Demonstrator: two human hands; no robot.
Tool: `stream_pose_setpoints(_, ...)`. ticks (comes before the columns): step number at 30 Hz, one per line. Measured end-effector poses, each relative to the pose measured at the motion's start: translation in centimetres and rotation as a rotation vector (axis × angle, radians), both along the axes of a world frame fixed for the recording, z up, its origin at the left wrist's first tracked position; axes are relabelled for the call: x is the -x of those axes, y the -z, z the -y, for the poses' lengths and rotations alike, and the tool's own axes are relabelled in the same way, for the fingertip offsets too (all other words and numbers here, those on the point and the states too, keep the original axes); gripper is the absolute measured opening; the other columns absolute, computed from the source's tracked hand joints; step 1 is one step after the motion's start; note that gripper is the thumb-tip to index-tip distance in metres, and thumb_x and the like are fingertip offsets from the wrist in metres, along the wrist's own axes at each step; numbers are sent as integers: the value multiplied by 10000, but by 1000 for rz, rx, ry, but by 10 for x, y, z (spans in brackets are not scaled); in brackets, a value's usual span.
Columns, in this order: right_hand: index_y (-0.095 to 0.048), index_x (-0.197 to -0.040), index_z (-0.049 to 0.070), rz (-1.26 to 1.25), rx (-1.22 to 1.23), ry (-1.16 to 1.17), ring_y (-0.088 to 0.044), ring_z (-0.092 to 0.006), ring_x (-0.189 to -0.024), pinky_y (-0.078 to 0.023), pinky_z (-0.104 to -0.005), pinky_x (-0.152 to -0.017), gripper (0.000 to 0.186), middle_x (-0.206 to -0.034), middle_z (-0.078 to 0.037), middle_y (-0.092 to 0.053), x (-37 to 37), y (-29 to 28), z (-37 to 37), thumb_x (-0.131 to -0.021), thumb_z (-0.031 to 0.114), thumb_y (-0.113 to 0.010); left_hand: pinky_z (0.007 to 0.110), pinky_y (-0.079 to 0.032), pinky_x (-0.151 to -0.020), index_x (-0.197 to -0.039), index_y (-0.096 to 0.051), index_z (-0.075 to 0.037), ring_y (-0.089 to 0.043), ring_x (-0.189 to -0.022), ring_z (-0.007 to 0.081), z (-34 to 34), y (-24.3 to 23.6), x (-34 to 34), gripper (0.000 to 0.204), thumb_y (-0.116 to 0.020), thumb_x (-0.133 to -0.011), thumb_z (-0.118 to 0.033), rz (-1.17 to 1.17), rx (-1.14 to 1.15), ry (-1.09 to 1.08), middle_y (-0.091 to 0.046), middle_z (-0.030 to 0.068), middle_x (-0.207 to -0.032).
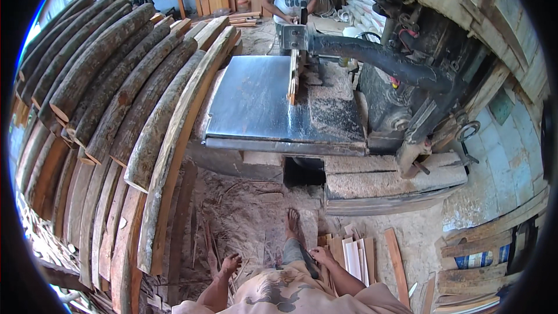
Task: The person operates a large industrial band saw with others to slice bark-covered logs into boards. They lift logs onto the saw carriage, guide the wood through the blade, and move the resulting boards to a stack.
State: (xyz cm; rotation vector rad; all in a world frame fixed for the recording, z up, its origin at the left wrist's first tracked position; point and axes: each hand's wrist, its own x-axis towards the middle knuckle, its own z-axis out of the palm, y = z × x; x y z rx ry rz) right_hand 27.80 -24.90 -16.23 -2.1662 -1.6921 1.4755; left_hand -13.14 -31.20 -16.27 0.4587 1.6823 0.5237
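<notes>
My left hand (231, 263) hangs low in front of me, left of my body, its fingers loosely bent and slightly apart, with nothing visible in them. My right hand (319, 255) is beside my right thigh, with loosely bent fingers and no held thing visible. Ahead stands a saw machine with a dark metal table (250, 99). A narrow length of wood (293, 78) stands out over this table below the machine's block-shaped guide (294, 37). Both my hands are well short of the machine.
Stacked bark-covered logs (125, 96) and a long sawn beam (186, 122) line the left. Another person (289, 0) stands behind the machine. A thick curved arm (378, 55) spans its right side. Sawn strips (354, 256) lie near my right hand; a dark opening (303, 171) gapes below the table.
</notes>
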Motion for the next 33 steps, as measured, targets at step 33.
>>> stream_pose_setpoints(33, -476, -1255, 115, -962, -78, 463, -561, -109, -805, -475, -236, -658, 525, -1039, -22, -592, 105, -198, -58, -872, 474, -490, 404, -484, -760, -1404, -131, -237, -551, -955, 232, -172, -187, -167, 800, -662, -809, -301, 568, -399, 142, -513, 106, -1137)
